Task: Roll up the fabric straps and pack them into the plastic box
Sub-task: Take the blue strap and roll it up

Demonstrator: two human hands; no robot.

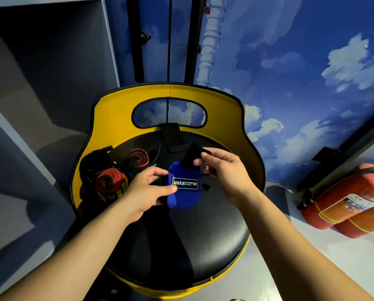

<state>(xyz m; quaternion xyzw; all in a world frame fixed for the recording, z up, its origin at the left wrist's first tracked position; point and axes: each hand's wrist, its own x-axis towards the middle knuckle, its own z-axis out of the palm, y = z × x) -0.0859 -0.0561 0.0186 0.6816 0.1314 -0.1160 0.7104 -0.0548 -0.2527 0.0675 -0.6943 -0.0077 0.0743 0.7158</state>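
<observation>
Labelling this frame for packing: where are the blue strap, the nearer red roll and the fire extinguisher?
blue strap [182,196]: head view, cloth below its label.
nearer red roll [107,181]: head view, spiral end face.
fire extinguisher [342,192]: head view, red body.

seat front [181,246]: open | left: rolled straps [110,181] | rear: yellow backrest [116,109]

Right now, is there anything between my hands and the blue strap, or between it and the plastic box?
Nothing is between them: your left hand already grips the blue strap, and your right hand pinches its black end. No plastic box is visible in the head view, so that path cannot be judged.
</observation>
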